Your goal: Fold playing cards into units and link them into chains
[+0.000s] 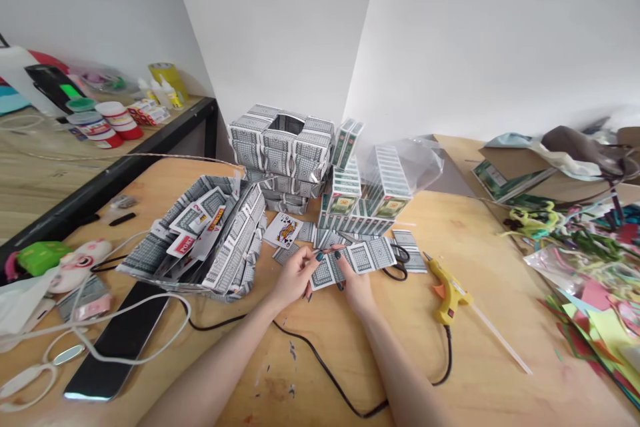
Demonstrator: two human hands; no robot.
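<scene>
Both my hands meet at the middle of the wooden table (500, 293) over a short row of joined playing cards (357, 260), shown back-side up. My left hand (296, 275) pinches the left end of this card strip, fingers closed on it. My right hand (353, 280) holds the strip from below and in the middle, with its fingers curled on the cards. Loose cards, one a face card (283, 230), lie just behind the hands.
A basket-like form made of cards (210, 240) sits at left, and a card-built box (280, 147) and stacked card packs (363, 197) at the back. A yellow glue gun (447, 290) with its black cord lies right, scissors (400, 263) beside it. A phone (120, 340), cables and craft scraps (590, 267) fill the sides.
</scene>
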